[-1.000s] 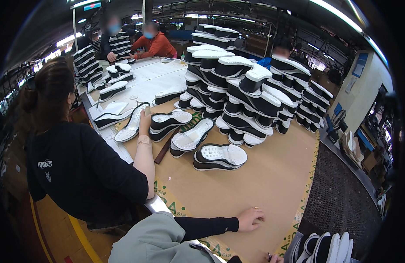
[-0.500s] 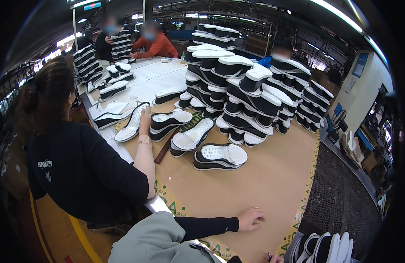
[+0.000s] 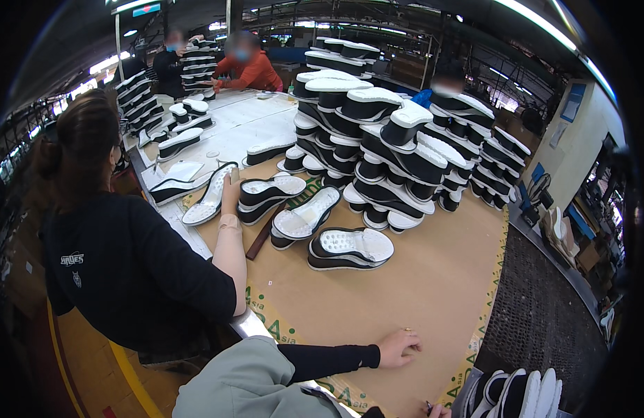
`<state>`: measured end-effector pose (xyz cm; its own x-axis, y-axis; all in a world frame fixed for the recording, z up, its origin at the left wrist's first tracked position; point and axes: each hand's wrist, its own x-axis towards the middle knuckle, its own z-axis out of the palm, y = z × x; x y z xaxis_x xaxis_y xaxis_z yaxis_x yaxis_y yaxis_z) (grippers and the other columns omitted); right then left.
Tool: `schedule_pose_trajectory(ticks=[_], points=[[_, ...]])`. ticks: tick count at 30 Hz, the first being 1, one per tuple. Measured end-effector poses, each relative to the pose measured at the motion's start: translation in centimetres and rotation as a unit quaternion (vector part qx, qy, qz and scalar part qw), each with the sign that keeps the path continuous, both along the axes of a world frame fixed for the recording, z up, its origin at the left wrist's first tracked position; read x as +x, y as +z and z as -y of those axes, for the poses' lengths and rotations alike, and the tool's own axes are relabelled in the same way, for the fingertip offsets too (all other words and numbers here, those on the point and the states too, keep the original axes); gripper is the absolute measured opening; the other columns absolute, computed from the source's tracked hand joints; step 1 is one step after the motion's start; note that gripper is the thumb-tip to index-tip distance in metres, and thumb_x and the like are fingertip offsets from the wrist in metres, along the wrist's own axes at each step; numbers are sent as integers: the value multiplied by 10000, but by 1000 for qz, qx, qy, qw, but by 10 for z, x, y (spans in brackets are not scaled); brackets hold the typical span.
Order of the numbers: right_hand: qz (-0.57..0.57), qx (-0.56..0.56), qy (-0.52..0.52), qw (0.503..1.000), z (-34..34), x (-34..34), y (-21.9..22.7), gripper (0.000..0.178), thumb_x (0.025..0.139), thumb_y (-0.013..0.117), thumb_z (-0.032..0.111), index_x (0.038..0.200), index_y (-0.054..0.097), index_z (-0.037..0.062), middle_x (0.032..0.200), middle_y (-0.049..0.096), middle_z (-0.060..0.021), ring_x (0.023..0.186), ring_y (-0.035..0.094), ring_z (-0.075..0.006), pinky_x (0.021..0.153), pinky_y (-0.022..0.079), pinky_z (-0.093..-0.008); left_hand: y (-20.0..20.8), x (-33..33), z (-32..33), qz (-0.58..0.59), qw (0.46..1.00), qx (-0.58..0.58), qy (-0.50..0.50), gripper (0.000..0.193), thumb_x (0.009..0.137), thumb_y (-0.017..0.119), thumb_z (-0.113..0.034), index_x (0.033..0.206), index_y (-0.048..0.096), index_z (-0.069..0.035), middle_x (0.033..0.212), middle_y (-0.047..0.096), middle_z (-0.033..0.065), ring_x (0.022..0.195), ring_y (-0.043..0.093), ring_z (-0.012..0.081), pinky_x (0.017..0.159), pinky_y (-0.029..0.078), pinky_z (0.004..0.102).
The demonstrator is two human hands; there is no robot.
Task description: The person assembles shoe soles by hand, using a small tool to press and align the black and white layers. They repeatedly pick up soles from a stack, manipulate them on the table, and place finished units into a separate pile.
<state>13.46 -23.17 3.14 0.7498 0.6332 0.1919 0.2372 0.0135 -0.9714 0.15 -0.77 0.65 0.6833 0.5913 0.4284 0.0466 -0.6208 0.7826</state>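
My left hand (image 3: 400, 348) rests palm down on the brown paper covering the table, fingers loosely spread with nothing in them. Low in the picture, my right hand (image 3: 440, 412) is mostly cut off by the edge. Its fingers close around a small dark object (image 3: 429, 404) whose kind I cannot make out. Nearest beyond my left hand is a black-and-white shoe sole (image 3: 357, 245), lying with its dimpled white inside up. Another sole (image 3: 308, 213) lies just past it. To the right of my right hand, several soles (image 3: 520, 393) stand on edge in a row.
A tall pile of soles (image 3: 377, 139) stands across the table. At left, a co-worker in black (image 3: 134, 258) grips a sole (image 3: 214, 195). Two people stand at the far end beside a stack (image 3: 198, 68). A dark textured belt (image 3: 545, 313) runs along the right.
My hands have not moved. At the far end, the person in dark clothing has shifted and the stack there looks taller. The nearby co-worker's head has turned slightly.
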Motion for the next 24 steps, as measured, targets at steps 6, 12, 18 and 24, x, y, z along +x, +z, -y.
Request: schedule_pose_trajectory(ticks=[6,12,18,24], points=[[-2,-2,5,1000,0,1,-1,194,946,620,126,821,600,-20,778,669,-120,696,623,-172,652,524,-281,2,-1,0,-8,1000,-5,-3,207,765,674,-105,944,595,-39,975,610,117,968,586,308,874,466,405],[-7,-1,5,1000,-1,1,0,192,947,619,126,825,601,-21,784,673,-123,702,630,-175,656,530,-283,1,-1,0,-17,1000,-14,-8,199,782,673,-112,953,593,-50,995,608,111,991,577,308,891,455,406],[-12,0,7,1000,-1,1,-1,190,947,618,125,829,601,-22,790,676,-125,708,637,-178,660,535,-284,-3,0,-1,3,1000,-4,-2,209,761,678,-98,945,598,-37,968,615,117,954,593,307,853,475,406],[-11,-3,7,1000,-1,2,-2,188,948,618,126,833,601,-22,795,678,-127,713,641,-180,663,538,-285,1,-1,0,-1,1000,-6,-3,207,762,675,-99,943,598,-35,969,614,118,958,589,309,857,472,407]])
